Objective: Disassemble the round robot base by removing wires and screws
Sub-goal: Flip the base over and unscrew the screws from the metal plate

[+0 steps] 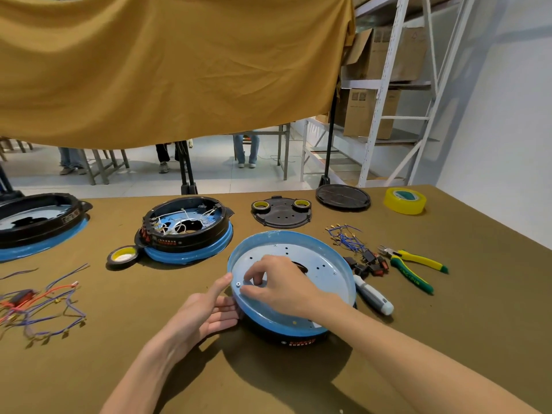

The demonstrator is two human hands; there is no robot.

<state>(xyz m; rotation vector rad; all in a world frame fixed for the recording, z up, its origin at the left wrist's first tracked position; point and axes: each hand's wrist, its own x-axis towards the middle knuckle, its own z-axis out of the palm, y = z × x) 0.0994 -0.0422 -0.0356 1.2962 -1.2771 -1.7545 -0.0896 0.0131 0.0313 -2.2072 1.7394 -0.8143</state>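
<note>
The round base, a pale blue dished plate on a black ring, lies in front of me on the brown table. My left hand rests against its left side, fingers straight along the black ring and thumb up at the blue rim. My right hand is inside the plate with fingers curled over the central hole. Its thumb tip lies just beside a small screw near the left rim. Nothing shows between its fingers.
A screwdriver, several black switches, blue wires and green-yellow pliers lie right of the base. Two more bases, tape rolls, black covers and loose wires lie behind and to the left.
</note>
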